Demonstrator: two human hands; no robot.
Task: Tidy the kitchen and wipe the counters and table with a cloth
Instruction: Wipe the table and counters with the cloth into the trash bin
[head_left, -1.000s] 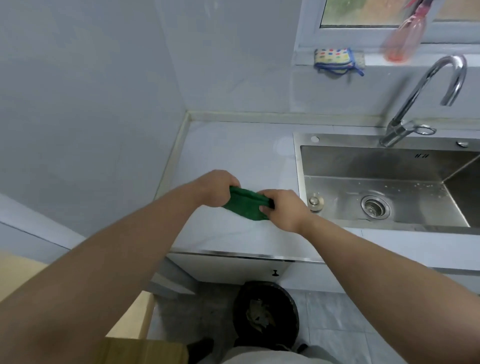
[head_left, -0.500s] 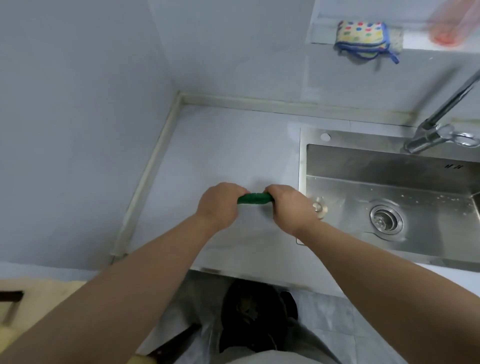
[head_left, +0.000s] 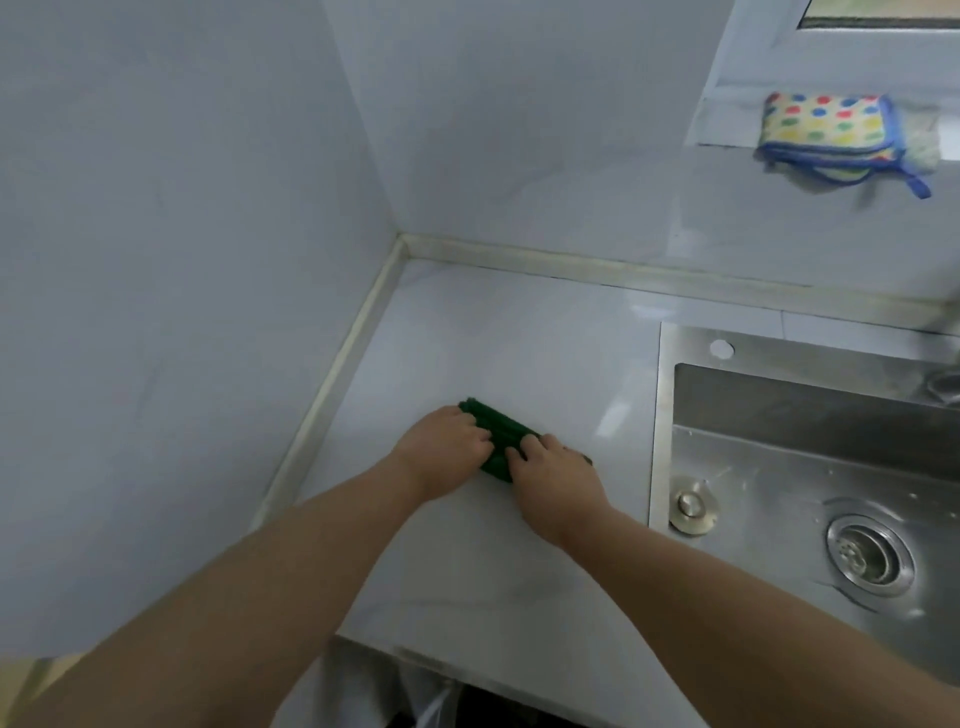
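As green cloth (head_left: 501, 434) lies on counter (head_left: 519, 338), left hand (head_left: 441, 452) and right hand (head_left: 556, 478) seemingly grip it

My green cloth (head_left: 501, 434), bunched into a ridged roll, lies on the table (head_left: 519, 338) toward its left edge, gripped by my left hand (head_left: 441, 452) and right hand (head_left: 558, 480).

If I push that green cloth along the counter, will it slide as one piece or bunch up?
Probably floppy: the green cloth lies bunched in ridges under the left hand and right hand, so it may crumple further if pushed. It looks light, and on the glossy counter should slide rather than roll.
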